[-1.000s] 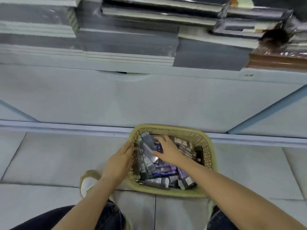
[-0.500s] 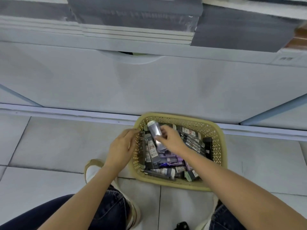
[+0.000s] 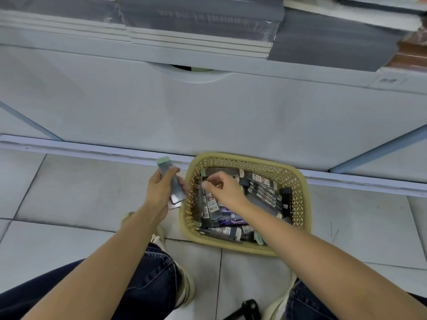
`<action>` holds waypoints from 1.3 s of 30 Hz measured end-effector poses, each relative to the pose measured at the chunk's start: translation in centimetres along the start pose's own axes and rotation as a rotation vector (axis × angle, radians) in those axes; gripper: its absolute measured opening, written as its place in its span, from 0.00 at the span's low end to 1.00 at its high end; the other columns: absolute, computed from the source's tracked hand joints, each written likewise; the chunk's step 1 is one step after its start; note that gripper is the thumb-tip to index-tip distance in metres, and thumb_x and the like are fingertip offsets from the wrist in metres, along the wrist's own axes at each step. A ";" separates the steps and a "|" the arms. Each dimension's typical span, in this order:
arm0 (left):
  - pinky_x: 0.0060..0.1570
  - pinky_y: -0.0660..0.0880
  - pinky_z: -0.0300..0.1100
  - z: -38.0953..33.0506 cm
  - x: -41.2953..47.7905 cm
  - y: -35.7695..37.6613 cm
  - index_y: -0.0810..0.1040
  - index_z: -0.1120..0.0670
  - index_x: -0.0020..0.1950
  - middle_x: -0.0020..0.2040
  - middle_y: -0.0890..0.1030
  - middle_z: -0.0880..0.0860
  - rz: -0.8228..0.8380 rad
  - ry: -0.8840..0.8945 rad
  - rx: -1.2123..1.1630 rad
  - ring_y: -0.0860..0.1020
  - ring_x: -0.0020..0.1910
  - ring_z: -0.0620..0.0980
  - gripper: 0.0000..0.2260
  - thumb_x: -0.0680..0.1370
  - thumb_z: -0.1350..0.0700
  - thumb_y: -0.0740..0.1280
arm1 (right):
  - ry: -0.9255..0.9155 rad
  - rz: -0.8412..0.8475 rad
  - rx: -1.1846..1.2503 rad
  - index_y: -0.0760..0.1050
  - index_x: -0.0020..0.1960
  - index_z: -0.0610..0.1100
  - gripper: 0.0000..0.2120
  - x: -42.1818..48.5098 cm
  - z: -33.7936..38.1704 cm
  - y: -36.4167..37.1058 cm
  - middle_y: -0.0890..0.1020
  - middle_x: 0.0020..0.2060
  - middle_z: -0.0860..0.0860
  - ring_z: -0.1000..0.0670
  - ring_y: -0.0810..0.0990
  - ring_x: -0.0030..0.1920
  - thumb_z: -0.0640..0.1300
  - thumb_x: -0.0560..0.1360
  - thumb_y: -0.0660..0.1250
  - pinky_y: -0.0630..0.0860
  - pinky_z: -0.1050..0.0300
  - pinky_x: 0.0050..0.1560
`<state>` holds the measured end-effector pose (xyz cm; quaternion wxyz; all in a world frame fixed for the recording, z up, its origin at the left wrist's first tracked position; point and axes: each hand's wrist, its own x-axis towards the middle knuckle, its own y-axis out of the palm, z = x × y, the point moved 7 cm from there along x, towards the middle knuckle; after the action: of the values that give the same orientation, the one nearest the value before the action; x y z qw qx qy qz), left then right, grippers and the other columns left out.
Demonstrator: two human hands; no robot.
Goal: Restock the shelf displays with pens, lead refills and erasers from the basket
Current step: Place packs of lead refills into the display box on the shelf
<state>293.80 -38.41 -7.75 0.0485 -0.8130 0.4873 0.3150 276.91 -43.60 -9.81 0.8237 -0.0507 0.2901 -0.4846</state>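
A yellow plastic basket stands on the tiled floor against the base of a white shelf unit. It holds several slim lead refill cases, dark with printed labels. My left hand is just left of the basket and grips a few refill cases, one with a pale green cap sticking up. My right hand hovers over the basket's left part with fingers curled, fingertips pinched together above the cases; whether it holds anything is unclear.
The white shelf front rises behind the basket, with stacked grey notebooks on the ledge above. My knees in dark jeans and light shoes are below. A small black object lies on the floor between them.
My left hand left the basket rim and now holds refill cases beside the basket, including the one my right hand had lifted. My right hand returned over the basket. The view tilted down.
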 end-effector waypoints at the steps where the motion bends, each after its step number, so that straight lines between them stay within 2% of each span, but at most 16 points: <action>1: 0.31 0.77 0.44 0.3 0.1 -0.5 0.71 0.59 0.52 0.32 0.76 0.56 0.000 -0.017 0.040 0.76 0.25 0.52 0.05 0.81 0.57 0.64 | 0.033 0.024 -0.087 0.74 0.62 0.42 0.21 0.0 -0.7 0.8 0.80 0.53 0.50 0.50 0.78 0.52 0.54 0.75 0.70 0.76 0.55 0.53; 4: 0.25 0.74 0.40 1.6 0.0 -1.2 0.71 0.58 0.52 0.32 0.73 0.55 -0.002 -0.067 0.141 0.73 0.23 0.49 0.05 0.81 0.57 0.64 | 0.035 0.036 -0.324 0.71 0.66 0.40 0.30 0.5 -1.2 3.2 0.78 0.59 0.46 0.46 0.77 0.58 0.59 0.73 0.70 0.75 0.49 0.57; 7: 0.24 0.73 0.40 2.3 0.0 -1.3 0.71 0.58 0.50 0.31 0.73 0.55 -0.013 -0.081 0.223 0.72 0.23 0.48 0.04 0.81 0.58 0.64 | 0.004 -0.054 -0.457 0.71 0.61 0.40 0.25 1.3 -0.7 4.1 0.79 0.55 0.44 0.44 0.77 0.56 0.55 0.73 0.72 0.75 0.51 0.50; 9: 0.25 0.72 0.40 2.4 0.0 -1.1 0.70 0.58 0.49 0.32 0.73 0.56 -0.009 -0.090 0.246 0.72 0.23 0.47 0.04 0.81 0.58 0.63 | 0.003 -0.039 -0.472 0.72 0.57 0.40 0.20 1.8 -0.6 4.0 0.79 0.51 0.45 0.44 0.77 0.53 0.52 0.73 0.72 0.72 0.53 0.45; 12: 0.28 0.73 0.42 2.1 0.0 -0.8 0.71 0.58 0.50 0.33 0.74 0.55 0.007 -0.086 0.257 0.72 0.26 0.49 0.04 0.81 0.58 0.63 | -0.002 0.019 -0.341 0.71 0.52 0.41 0.14 1.9 -1.1 2.8 0.77 0.43 0.50 0.48 0.76 0.46 0.49 0.75 0.70 0.67 0.57 0.38; 13: 0.30 0.74 0.43 2.0 0.0 -0.7 0.72 0.58 0.51 0.33 0.74 0.55 0.016 -0.083 0.261 0.73 0.27 0.49 0.04 0.81 0.58 0.63 | 0.007 0.034 -0.255 0.71 0.53 0.41 0.14 1.8 -1.2 2.0 0.77 0.43 0.51 0.49 0.76 0.46 0.48 0.75 0.70 0.69 0.59 0.39; 15: 0.33 0.76 0.44 1.8 -0.2 -0.3 0.74 0.60 0.53 0.35 0.76 0.56 0.032 -0.080 0.255 0.74 0.30 0.51 0.04 0.82 0.60 0.62 | 0.034 0.089 -0.049 0.73 0.61 0.42 0.16 1.6 -1.5 0.3 0.81 0.51 0.50 0.49 0.79 0.51 0.46 0.76 0.69 0.74 0.59 0.47; 17: 0.32 0.78 0.41 1.5 -0.5 0.4 0.76 0.61 0.52 0.37 0.79 0.57 0.054 -0.077 0.232 0.77 0.31 0.51 0.05 0.82 0.61 0.62 | 0.063 0.169 0.132 0.73 0.66 0.45 0.18 1.2 -1.2 -1.4 0.80 0.57 0.51 0.52 0.79 0.56 0.45 0.77 0.68 0.74 0.60 0.53; 20: 0.34 0.79 0.43 1.7 -1.2 1.9 0.76 0.59 0.50 0.41 0.83 0.59 0.098 -0.134 0.156 0.81 0.36 0.53 0.05 0.82 0.60 0.62 | 0.053 0.239 0.314 0.75 0.61 0.43 0.13 0.6 -0.1 -3.5 0.82 0.54 0.50 0.51 0.80 0.54 0.42 0.77 0.68 0.75 0.59 0.53; 22: 0.33 0.79 0.43 2.3 -2.1 3.1 0.77 0.58 0.49 0.41 0.84 0.57 0.161 -0.219 0.134 0.81 0.35 0.51 0.06 0.81 0.57 0.62 | 0.020 0.252 0.385 0.74 0.61 0.39 0.14 0.2 0.7 -4.2 0.81 0.54 0.45 0.48 0.80 0.55 0.40 0.77 0.68 0.77 0.56 0.54; 24: 0.32 0.79 0.43 3.0 -3.1 4.8 0.79 0.58 0.51 0.42 0.84 0.57 0.272 -0.308 0.075 0.82 0.36 0.51 0.11 0.82 0.53 0.61 | -0.003 0.242 0.426 0.73 0.63 0.37 0.17 -0.2 1.2 -4.4 0.80 0.56 0.43 0.45 0.79 0.57 0.40 0.76 0.68 0.76 0.50 0.60; 28: 0.39 0.81 0.47 3.3 -4.4 7.0 0.80 0.54 0.61 0.50 0.83 0.57 0.415 -0.338 -0.010 0.82 0.45 0.55 0.18 0.80 0.44 0.62 | -0.016 0.197 0.506 0.72 0.67 0.39 0.20 -1.2 1.5 -4.0 0.80 0.60 0.41 0.42 0.78 0.61 0.39 0.76 0.69 0.74 0.45 0.64; 31: 0.29 0.76 0.42 3.2 -4.4 6.3 0.84 0.54 0.50 0.42 0.83 0.57 0.382 -0.300 0.033 0.82 0.35 0.52 0.16 0.77 0.43 0.64 | -0.057 0.168 0.427 0.74 0.66 0.43 0.20 -1.6 1.9 -4.2 0.80 0.60 0.45 0.46 0.77 0.63 0.42 0.75 0.71 0.72 0.47 0.67; 33: 0.26 0.75 0.39 3.2 -4.4 6.0 0.83 0.56 0.50 0.40 0.83 0.58 0.354 -0.283 0.062 0.81 0.31 0.52 0.16 0.78 0.44 0.65 | -0.052 0.155 0.422 0.75 0.65 0.42 0.20 -1.7 2.0 -4.5 0.80 0.60 0.45 0.45 0.77 0.63 0.42 0.74 0.71 0.71 0.46 0.67; 36: 0.28 0.77 0.40 2.9 -4.5 6.3 0.82 0.59 0.54 0.43 0.85 0.58 0.347 -0.273 -0.005 0.83 0.33 0.51 0.15 0.77 0.48 0.67 | -0.033 0.093 0.453 0.74 0.66 0.41 0.21 -1.5 1.9 -5.5 0.80 0.59 0.42 0.41 0.77 0.62 0.38 0.74 0.71 0.73 0.44 0.66; 39: 0.33 0.79 0.41 2.6 -4.5 6.5 0.81 0.61 0.57 0.49 0.85 0.60 0.336 -0.251 -0.037 0.85 0.39 0.53 0.16 0.75 0.51 0.69 | -0.023 0.053 0.447 0.73 0.68 0.43 0.24 -1.4 1.8 -6.3 0.83 0.56 0.45 0.44 0.80 0.59 0.36 0.74 0.71 0.76 0.46 0.62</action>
<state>285.83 -37.36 -5.81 0.0404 -0.6753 0.6003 0.4265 272.49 -46.14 -5.42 0.8301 0.1350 0.1673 -0.5145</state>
